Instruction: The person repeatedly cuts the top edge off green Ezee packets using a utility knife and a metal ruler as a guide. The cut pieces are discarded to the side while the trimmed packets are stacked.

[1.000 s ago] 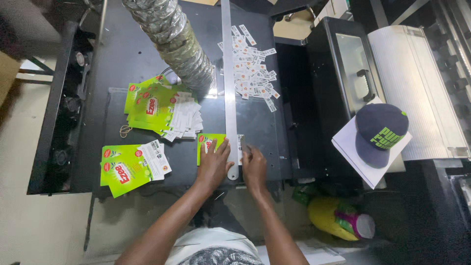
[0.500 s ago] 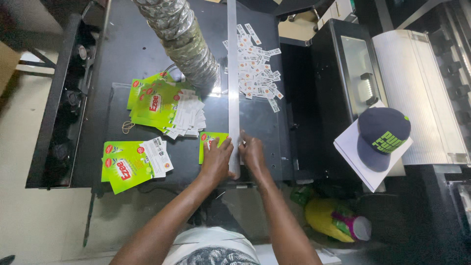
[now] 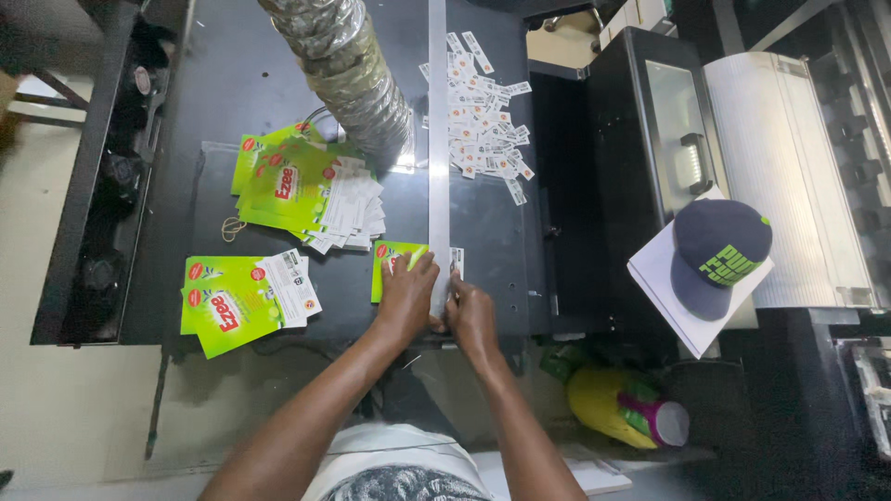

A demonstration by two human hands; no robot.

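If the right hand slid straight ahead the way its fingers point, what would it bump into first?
The right hand points up the dark table, beside the long metal strip. First comes a small white slip at its fingertips; farther on, the scattered pile of white slips. Heights are hard to judge from above.
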